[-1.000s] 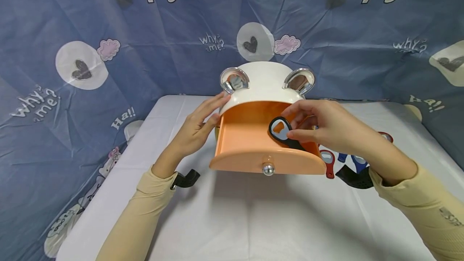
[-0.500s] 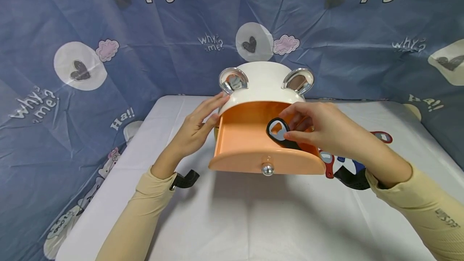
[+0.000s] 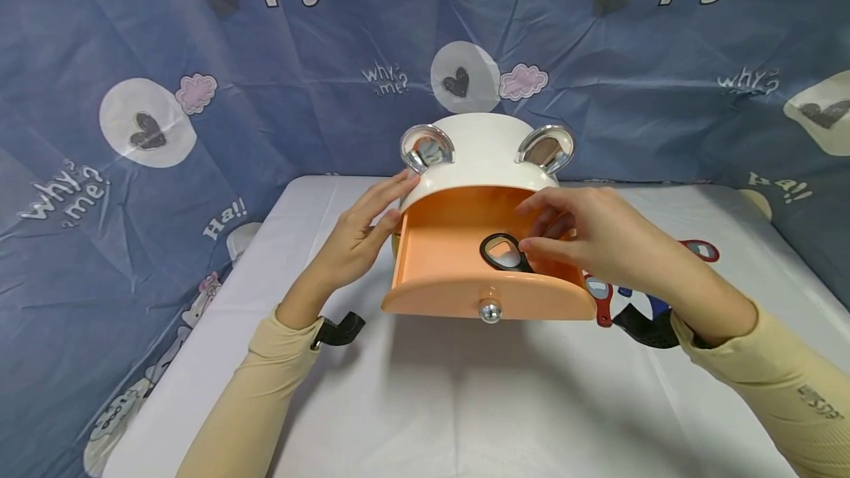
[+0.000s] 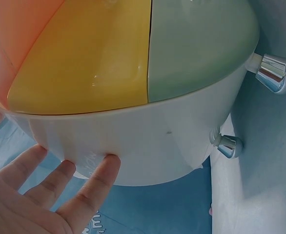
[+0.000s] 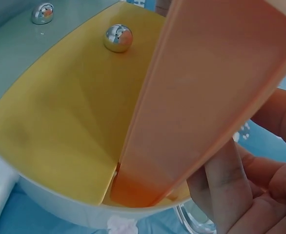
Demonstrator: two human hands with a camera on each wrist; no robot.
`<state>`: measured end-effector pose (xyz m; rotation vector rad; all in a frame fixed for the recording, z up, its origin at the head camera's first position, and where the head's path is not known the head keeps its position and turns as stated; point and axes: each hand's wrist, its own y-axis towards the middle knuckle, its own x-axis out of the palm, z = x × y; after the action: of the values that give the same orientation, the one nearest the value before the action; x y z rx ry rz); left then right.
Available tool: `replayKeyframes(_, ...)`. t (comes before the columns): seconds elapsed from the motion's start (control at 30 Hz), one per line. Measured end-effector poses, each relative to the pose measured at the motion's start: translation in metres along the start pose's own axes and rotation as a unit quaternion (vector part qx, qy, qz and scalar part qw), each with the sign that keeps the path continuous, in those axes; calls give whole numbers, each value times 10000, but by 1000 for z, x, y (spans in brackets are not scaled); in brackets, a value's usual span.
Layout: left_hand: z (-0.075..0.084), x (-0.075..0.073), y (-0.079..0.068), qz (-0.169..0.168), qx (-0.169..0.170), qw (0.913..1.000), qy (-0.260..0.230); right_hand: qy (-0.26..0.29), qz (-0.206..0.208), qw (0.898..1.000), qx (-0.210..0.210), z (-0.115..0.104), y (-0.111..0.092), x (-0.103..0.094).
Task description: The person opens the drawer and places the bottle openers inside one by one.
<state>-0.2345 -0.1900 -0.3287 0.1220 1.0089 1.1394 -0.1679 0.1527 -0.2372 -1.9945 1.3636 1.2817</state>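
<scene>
A black-rimmed bottle opener [image 3: 522, 262] with a silvery plate lies on the floor of the pulled-out orange drawer [image 3: 438, 242], close to its front panel. Over the drawer's right side is my right hand [image 3: 578, 231], fingers loosely bent, the thumb tip just by the opener's edge and nothing held. In the right wrist view, the drawer's side wall hides part of that hand [image 5: 245, 190]. My left hand [image 3: 361, 234] rests its straight fingertips against the side of the white drawer box [image 3: 485, 150], also seen pressing there in the left wrist view, where the hand [image 4: 45, 200] shows from below.
Right of the box lie red bottle openers [image 3: 702, 250] and a blue one [image 3: 657, 306], partly behind my right arm. Below the orange drawer are a yellow drawer [image 5: 70, 107] and a green drawer [image 5: 16, 48], both with silver knobs. A blue printed cloth [image 3: 299, 94] hangs behind.
The bottle opener, earlier pinched and tilted in my right hand, has been let go and dropped flat into the drawer. My left hand has stayed in place.
</scene>
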Motion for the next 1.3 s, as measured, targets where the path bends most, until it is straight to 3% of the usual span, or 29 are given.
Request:
replayKeyframes(0.3, 0, 0, 0, 5, -3, 10000, -15, 202, 24, 9991, 375, 5, -7, -9)
replayKeyframes(0.73, 0, 0, 0, 21, 36, 10000, -23, 602, 304, 9968, 422, 20, -12, -17)
replayKeyframes(1.0, 1, -1, 1, 13, 32, 10000, -17, 496, 487, 9967, 415, 33, -17, -25)
replayKeyframes(1.3, 0, 0, 0, 25, 62, 10000, -36, 522, 546, 9943, 747, 55, -22, -33)
